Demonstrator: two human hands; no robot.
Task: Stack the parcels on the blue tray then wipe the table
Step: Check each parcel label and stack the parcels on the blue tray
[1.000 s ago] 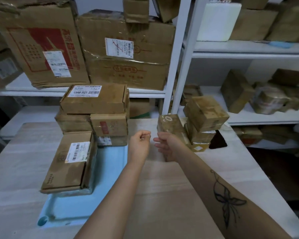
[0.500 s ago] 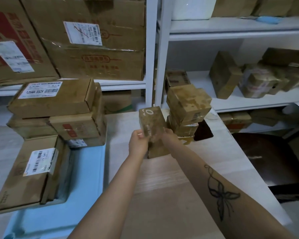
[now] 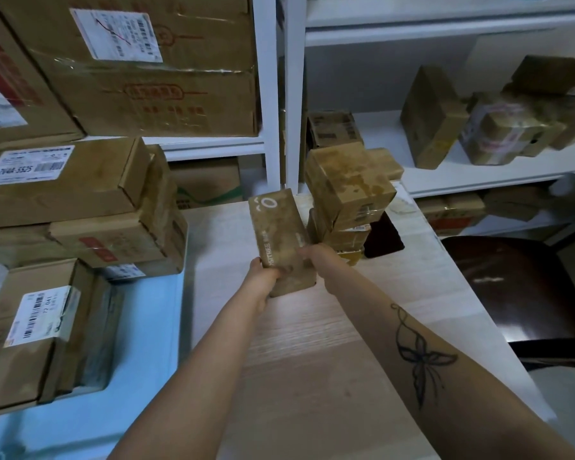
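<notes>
Two risks are seen from this grip. One long parcel [image 3: 279,234] is held only at its lower end, so its upper part is left unsupported and could be tipped sideways if it is swung fast toward the tray [image 3: 140,343]. It is held just beside a small pile [image 3: 349,190] of parcels at the far right of the table [image 3: 312,376]; that pile is stacked unevenly, its top overhanging, and could be knocked over if the parcel is carried past it carelessly. On the tray, room is already taken by a tall stack [image 3: 70,194] at the back and a flat box [image 3: 30,336] in front, so a narrow box laid on an uneven top could be slid off.

The left hand [image 3: 263,277] is wrapped round the parcel's lower left edge, fingers curled onto its face. The right hand [image 3: 314,257] is clasped on the lower right side, thumb on the face, the other fingers hidden behind the box. Both forearms are stretched forward, nearly straight. Whether the parcel's base is touching the table cannot be told.
</notes>
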